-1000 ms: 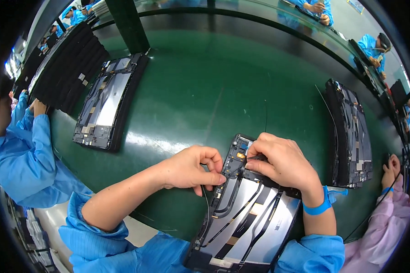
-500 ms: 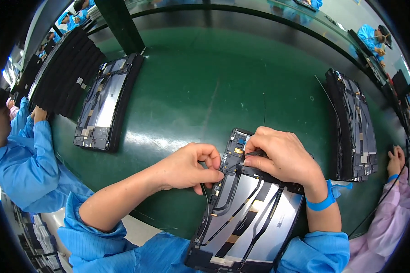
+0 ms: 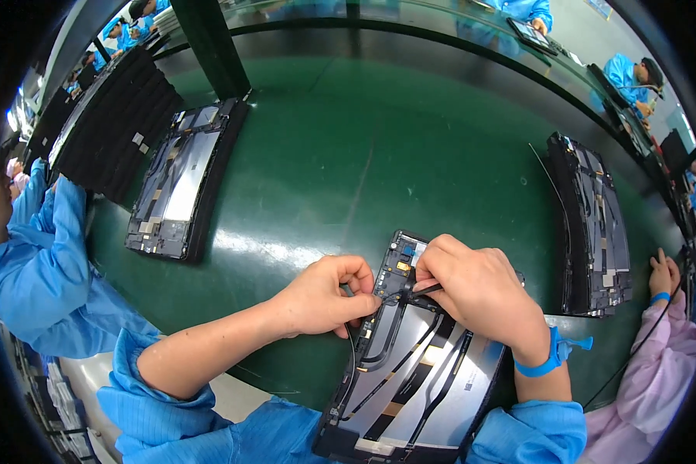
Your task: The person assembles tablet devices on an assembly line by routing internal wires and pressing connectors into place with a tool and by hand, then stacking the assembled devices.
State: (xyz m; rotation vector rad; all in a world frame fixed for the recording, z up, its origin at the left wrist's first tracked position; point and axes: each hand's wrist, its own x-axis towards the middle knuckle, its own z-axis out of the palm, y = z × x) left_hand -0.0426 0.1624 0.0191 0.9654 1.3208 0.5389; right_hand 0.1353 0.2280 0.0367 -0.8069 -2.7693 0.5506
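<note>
An opened tablet [image 3: 472,379] lies tilted before me, its silver back panel, dark boards and flat ribbon cables exposed. At its upper left edge my left hand [image 3: 325,298] pinches a thin black cable [image 3: 353,352], which hangs from the fingers along the tablet's side. My right hand [image 3: 479,290] bends over the dark upper board [image 3: 394,267]. Its thumb and index finger close on a thin, dark, pointed tool [image 3: 428,291], whose tip is by the board near the cable. Most of this tool is hidden in the hand, so its kind is unclear.
Another opened tablet [image 3: 182,182] rests on a black tray at the left of the green table [image 3: 309,162], beside stacked black trays [image 3: 116,127]. More opened tablets [image 3: 595,224] lie on a stack at the right. Co-workers in blue [image 3: 39,263] and pink [image 3: 634,387] sit either side.
My right hand has turned over a little and shifted slightly down, baring more of the dark tool. My left hand keeps its pinch at the tablet's edge. The view has tilted slightly.
</note>
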